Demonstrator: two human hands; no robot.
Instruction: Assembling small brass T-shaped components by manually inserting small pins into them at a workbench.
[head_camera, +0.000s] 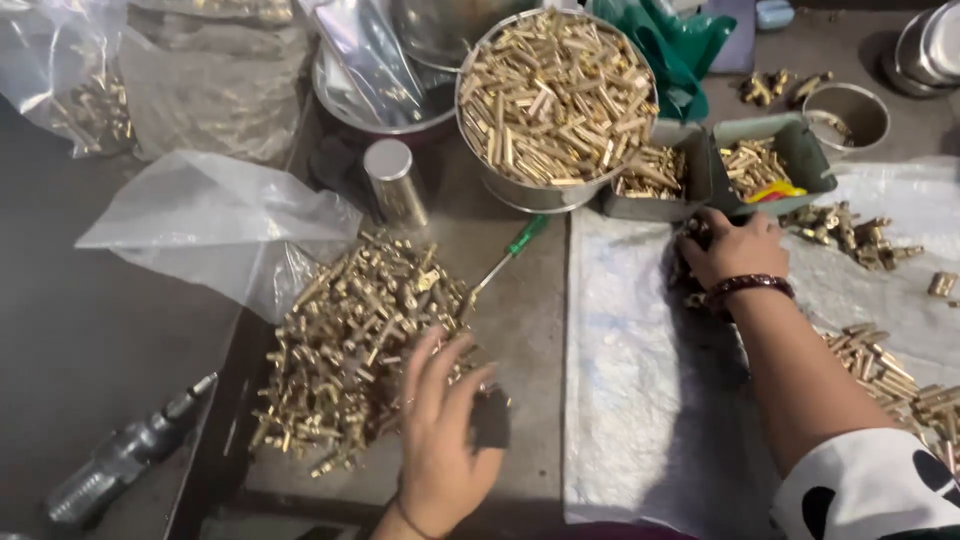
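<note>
- left hand (440, 440) rests fingers spread on the edge of the loose brass fittings pile (350, 350), thumb pinching a small dark block (490, 418)
- right hand (735, 248) curls over a dark clump of parts (688, 262) on the white cloth (640, 400)
- one careless sweep probably sends fittings rolling off the table edge

My left hand (440, 440) rests on the heap of brass fittings (350, 350), thumb against a small dark block (490, 418). My right hand (735, 250) reaches onto the white cloth (630, 380), near the green tray (795, 150).
</note>
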